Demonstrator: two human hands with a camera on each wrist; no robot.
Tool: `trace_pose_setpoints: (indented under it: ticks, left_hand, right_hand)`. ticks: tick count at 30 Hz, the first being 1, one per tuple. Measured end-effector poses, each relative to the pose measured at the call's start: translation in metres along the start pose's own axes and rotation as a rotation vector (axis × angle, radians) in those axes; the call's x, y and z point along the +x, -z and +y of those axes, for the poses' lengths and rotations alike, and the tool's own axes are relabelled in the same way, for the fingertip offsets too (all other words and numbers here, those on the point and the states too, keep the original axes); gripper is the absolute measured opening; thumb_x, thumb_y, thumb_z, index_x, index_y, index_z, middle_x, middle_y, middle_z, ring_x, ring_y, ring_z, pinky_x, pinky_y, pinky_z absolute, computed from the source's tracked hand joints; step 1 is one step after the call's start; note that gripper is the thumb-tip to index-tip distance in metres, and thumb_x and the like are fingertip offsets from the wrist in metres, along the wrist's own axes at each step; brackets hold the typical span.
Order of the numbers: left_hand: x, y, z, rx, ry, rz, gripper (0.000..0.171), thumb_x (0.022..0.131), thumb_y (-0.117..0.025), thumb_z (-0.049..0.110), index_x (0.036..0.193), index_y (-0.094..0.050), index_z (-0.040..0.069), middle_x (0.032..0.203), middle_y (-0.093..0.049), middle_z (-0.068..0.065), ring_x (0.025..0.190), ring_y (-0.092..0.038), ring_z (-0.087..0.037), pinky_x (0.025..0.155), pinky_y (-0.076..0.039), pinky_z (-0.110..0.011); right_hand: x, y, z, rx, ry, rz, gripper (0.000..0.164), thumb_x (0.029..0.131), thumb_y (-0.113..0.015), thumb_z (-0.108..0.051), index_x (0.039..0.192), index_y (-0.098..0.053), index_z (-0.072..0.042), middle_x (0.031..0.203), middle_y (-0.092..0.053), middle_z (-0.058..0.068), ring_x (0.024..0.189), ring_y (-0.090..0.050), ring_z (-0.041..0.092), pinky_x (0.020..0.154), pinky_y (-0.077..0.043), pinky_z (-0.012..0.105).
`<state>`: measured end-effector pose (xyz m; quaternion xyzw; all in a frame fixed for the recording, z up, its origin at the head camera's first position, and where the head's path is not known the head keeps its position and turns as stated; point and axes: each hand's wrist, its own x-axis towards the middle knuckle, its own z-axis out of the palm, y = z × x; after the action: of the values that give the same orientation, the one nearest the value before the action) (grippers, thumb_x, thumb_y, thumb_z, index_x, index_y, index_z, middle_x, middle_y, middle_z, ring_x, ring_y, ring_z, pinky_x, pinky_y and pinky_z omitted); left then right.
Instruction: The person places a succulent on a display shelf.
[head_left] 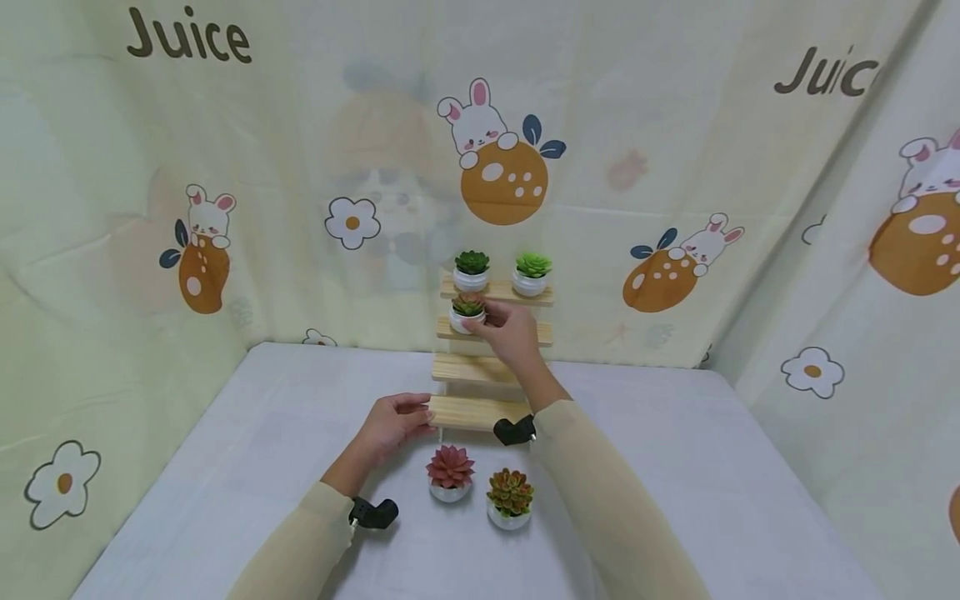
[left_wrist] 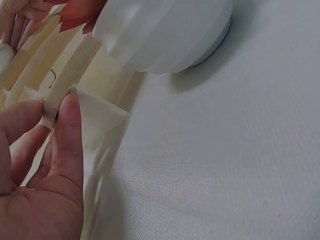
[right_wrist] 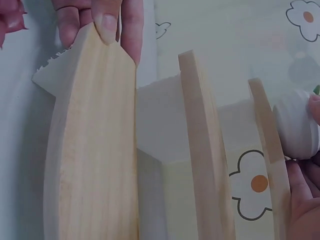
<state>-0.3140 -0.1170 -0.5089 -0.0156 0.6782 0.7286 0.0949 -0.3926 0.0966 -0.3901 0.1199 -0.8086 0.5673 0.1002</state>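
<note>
My right hand [head_left: 516, 335] holds a small succulent with reddish-green leaves in a white pot [head_left: 467, 321], at the left part of the second tier from the top of a wooden step shelf [head_left: 480, 412]. In the right wrist view that pot [right_wrist: 294, 125] is against the board, partly cut off by the frame. With thumb and fingers, my left hand [head_left: 393, 428] pinches the left end of the lowest board [left_wrist: 75, 65]. On the top tier stand a dark green succulent [head_left: 472, 263] and a bright green one [head_left: 532, 266], both in white pots.
In front of the shelf, on the white table [head_left: 637, 467], stand a red succulent [head_left: 450, 468] and an orange-green succulent [head_left: 511, 493] in white pots. A printed curtain [head_left: 300, 167] hangs behind the table. Each wrist wears a small black camera [head_left: 375, 513].
</note>
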Motion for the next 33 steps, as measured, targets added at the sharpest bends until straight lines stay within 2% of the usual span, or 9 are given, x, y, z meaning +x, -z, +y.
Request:
trace_pose_setpoints:
  ticks: [6, 11, 16, 21, 27, 33]
  left_hand:
    - [0.0, 0.0, -0.001, 0.004, 0.014, -0.002, 0.04, 0.097, -0.066, -0.001, 0.136, -0.062, -0.003, 0.119, -0.068, -0.023, 0.093, -0.072, -0.02, 0.089, -0.065, -0.038]
    - [0.0, 0.0, -0.001, -0.007, 0.008, -0.008, 0.04, 0.097, -0.066, -0.002, 0.136, -0.061, -0.004, 0.118, -0.068, -0.022, 0.093, -0.072, -0.02, 0.088, -0.065, -0.037]
    - [0.001, 0.001, -0.002, -0.024, 0.004, -0.011, 0.04, 0.097, -0.066, -0.002, 0.136, -0.061, -0.005, 0.116, -0.068, -0.021, 0.092, -0.072, -0.019, 0.089, -0.065, -0.037]
    - [0.001, 0.0, -0.003, -0.032, 0.012, -0.009, 0.039, 0.097, -0.066, -0.002, 0.136, -0.061, -0.005, 0.117, -0.068, -0.021, 0.094, -0.072, -0.02, 0.089, -0.065, -0.036]
    - [0.002, 0.0, -0.002, -0.038, 0.014, -0.007, 0.04, 0.096, -0.066, -0.003, 0.136, -0.061, -0.005, 0.121, -0.067, -0.023, 0.095, -0.072, -0.021, 0.09, -0.065, -0.038]
    - [0.002, 0.0, -0.001, -0.034, 0.011, -0.005, 0.041, 0.097, -0.065, -0.003, 0.137, -0.06, -0.005, 0.12, -0.068, -0.022, 0.093, -0.072, -0.02, 0.088, -0.066, -0.037]
  right_hand:
    - [-0.016, 0.006, 0.001, 0.045, -0.014, 0.011, 0.055, 0.087, -0.084, -0.024, 0.135, -0.066, -0.005, 0.136, -0.067, 0.014, 0.124, -0.067, 0.027, 0.103, -0.059, 0.034]
    - [-0.035, 0.013, 0.006, 0.088, 0.0, 0.007, 0.057, 0.088, -0.082, -0.024, 0.136, -0.064, 0.0, 0.137, -0.066, 0.017, 0.127, -0.065, 0.029, 0.105, -0.057, 0.035]
    - [-0.056, 0.022, 0.014, 0.119, 0.01, -0.026, 0.054, 0.089, -0.082, -0.028, 0.134, -0.066, -0.003, 0.136, -0.067, 0.016, 0.127, -0.065, 0.03, 0.103, -0.058, 0.033]
    - [-0.077, 0.031, 0.021, 0.14, -0.001, -0.033, 0.048, 0.087, -0.084, -0.029, 0.128, -0.071, -0.008, 0.131, -0.07, 0.012, 0.123, -0.068, 0.029, 0.097, -0.06, 0.025]
    - [-0.106, 0.043, 0.033, 0.186, -0.031, -0.062, 0.05, 0.087, -0.084, -0.025, 0.128, -0.069, -0.003, 0.133, -0.068, 0.018, 0.123, -0.066, 0.035, 0.091, -0.062, 0.021]
    - [-0.137, 0.051, 0.047, 0.213, -0.078, -0.111, 0.051, 0.086, -0.084, -0.022, 0.129, -0.067, 0.0, 0.135, -0.066, 0.02, 0.127, -0.062, 0.039, 0.093, -0.061, 0.021]
